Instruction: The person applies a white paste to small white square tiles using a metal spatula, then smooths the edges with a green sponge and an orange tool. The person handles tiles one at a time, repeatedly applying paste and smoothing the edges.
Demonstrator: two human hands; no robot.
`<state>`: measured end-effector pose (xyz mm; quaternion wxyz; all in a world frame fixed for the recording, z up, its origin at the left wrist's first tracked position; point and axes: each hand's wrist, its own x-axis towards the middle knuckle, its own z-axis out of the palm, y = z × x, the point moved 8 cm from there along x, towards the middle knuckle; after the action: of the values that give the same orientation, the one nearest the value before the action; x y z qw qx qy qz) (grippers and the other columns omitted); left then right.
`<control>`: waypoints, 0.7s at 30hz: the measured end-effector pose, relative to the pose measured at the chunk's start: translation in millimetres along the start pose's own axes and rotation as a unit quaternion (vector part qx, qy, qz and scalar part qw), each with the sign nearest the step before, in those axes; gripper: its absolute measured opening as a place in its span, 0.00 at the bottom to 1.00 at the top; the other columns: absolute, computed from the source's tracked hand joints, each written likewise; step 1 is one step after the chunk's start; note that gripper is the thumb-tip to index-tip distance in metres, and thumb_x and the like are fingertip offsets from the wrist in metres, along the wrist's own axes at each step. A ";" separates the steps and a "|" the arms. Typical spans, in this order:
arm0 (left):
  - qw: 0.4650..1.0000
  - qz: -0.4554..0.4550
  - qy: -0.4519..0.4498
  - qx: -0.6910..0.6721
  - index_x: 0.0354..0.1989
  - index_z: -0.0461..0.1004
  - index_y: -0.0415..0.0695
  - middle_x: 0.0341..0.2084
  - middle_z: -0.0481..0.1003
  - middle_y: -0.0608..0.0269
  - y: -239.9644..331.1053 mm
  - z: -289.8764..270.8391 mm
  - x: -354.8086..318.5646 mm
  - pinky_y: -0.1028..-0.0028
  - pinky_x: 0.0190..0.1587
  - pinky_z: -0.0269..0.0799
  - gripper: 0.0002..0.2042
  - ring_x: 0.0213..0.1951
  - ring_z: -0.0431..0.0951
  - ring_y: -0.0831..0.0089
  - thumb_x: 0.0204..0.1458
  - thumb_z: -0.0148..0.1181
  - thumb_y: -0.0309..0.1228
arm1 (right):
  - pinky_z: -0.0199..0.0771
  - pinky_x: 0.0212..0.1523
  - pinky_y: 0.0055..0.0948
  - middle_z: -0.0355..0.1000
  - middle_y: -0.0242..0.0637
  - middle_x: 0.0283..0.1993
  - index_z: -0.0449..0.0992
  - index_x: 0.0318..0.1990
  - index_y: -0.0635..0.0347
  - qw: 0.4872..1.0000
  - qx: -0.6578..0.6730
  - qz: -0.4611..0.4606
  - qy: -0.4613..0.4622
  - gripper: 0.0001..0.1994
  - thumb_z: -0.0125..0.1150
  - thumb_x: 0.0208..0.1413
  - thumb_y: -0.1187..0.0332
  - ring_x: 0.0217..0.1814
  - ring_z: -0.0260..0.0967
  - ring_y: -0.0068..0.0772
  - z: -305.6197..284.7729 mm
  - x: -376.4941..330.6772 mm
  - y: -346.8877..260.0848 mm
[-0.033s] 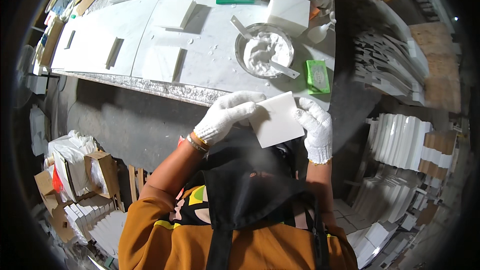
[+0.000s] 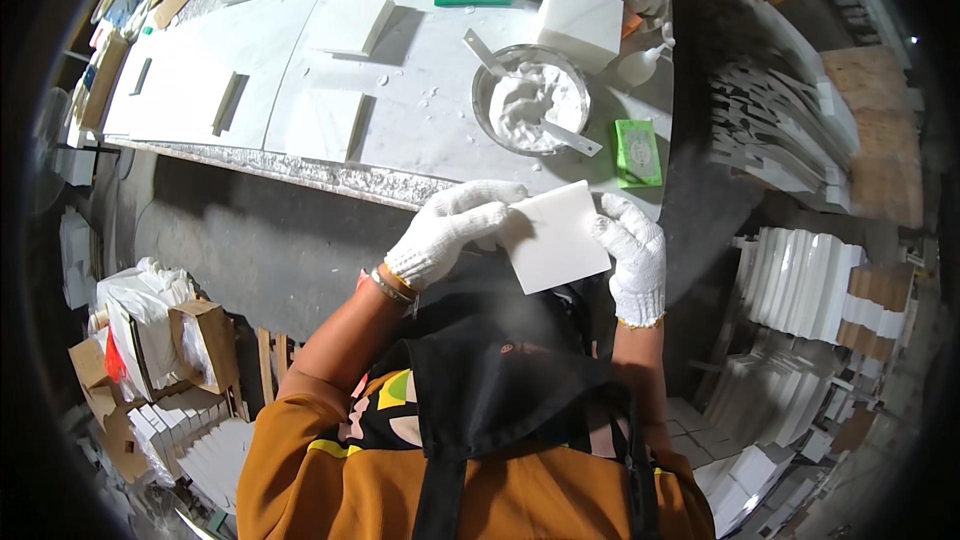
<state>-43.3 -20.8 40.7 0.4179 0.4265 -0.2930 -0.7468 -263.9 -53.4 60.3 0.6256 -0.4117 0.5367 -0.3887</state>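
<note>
White tile (image 2: pixel 560 238), one, before the table (image 2: pixel 420 130): we list left hand (image 2: pixel 440 233) pinching it, right hand (image 2: pixel 633 248) half-curled opposite, grip unclear; visible face bare, paste (image 2: pixel 522 108) seemingly unapplied.

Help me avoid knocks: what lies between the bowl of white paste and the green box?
The head view shows a pale handle jutting past the bowl's rim.
</note>
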 end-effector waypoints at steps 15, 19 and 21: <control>0.966 -0.016 -0.008 -0.258 0.57 0.68 0.41 0.48 0.75 0.62 -28.2 8.4 4.0 0.69 0.54 0.72 0.19 0.48 0.76 0.71 0.58 0.60 0.33 | 0.72 0.47 0.22 0.76 0.37 0.43 0.74 0.51 0.72 0.999 -0.016 -0.029 0.001 0.17 0.63 0.57 0.72 0.44 0.72 0.21 31.0 14.8 -4.7; 0.964 0.007 0.009 -0.267 0.55 0.70 0.38 0.44 0.77 0.60 -39.9 -11.9 12.2 0.69 0.55 0.71 0.20 0.48 0.76 0.70 0.54 0.63 0.28 | 0.73 0.44 0.22 0.77 0.34 0.42 0.78 0.47 0.65 0.982 -0.178 -0.053 0.020 0.10 0.60 0.60 0.72 0.42 0.72 0.20 34.6 21.3 -36.8; 0.961 0.005 0.021 -0.277 0.54 0.70 0.37 0.43 0.77 0.60 -42.1 -22.2 13.8 0.70 0.55 0.71 0.19 0.47 0.77 0.69 0.54 0.63 0.28 | 0.74 0.41 0.21 0.76 0.37 0.45 0.77 0.50 0.64 0.944 -0.266 -0.178 0.077 0.12 0.57 0.62 0.71 0.43 0.73 0.23 21.2 26.3 -63.7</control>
<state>-43.5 -14.5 -8.4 0.5295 0.3084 -0.0675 -0.7874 -242.5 -98.6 112.3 0.3705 -0.6205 0.5854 -0.3674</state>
